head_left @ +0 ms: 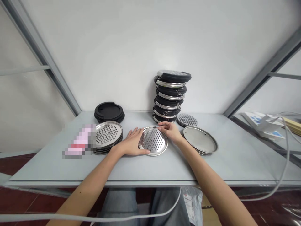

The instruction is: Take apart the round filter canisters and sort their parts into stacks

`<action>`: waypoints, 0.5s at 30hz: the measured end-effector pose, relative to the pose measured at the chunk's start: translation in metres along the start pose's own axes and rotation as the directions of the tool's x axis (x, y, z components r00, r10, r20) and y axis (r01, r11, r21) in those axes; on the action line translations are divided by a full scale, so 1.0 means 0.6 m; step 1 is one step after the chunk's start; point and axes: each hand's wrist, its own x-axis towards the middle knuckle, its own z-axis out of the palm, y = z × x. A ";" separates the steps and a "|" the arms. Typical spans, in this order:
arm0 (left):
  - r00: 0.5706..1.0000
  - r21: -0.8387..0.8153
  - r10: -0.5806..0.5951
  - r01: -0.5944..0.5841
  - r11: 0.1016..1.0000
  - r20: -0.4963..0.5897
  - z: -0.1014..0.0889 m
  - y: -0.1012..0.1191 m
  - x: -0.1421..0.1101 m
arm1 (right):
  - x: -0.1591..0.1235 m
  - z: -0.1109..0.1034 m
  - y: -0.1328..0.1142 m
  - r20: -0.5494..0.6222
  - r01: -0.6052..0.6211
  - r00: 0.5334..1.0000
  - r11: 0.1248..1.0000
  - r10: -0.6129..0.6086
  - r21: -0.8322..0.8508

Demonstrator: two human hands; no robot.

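Observation:
A round, shiny metal plate with punched slots and a raised rim (153, 140) lies flat on the table before me. My left hand (132, 143) rests along its left side, fingers stretched out and thumb on the near rim. At the far right rim my right hand (171, 131) is closed in a pinch; what sits between its fingertips is too small to make out. Left of my left hand stands a stack of slotted metal plates (108, 133). Plain shallow metal dishes (199, 139) are stacked beside my right forearm.
Behind stands a tall stack of black and silver round pieces with wire clips (169, 97). Black round trays (109, 111) are at back left, small grated discs (187, 120) at back right. A blurred pink item (81, 141) lies left. A white cable (287, 150) hangs right.

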 end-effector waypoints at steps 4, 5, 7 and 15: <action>1.000 0.002 -0.005 0.005 1.000 -0.001 0.000 0.000 0.001 | -0.001 0.003 -0.002 -0.024 -0.038 0.999 0.999 0.039 0.030; 1.000 0.003 -0.003 0.003 1.000 -0.002 0.000 -0.001 0.001 | -0.002 0.003 -0.003 -0.034 -0.057 0.998 0.998 0.058 0.032; 1.000 0.004 0.006 -0.006 1.000 -0.001 0.002 -0.003 0.002 | -0.003 0.004 -0.006 -0.049 -0.097 0.994 0.995 0.099 0.037; 0.997 -0.036 0.039 -0.041 0.998 -0.067 0.003 -0.004 0.002 | -0.002 0.004 -0.012 -0.129 -0.090 0.986 0.986 0.109 0.143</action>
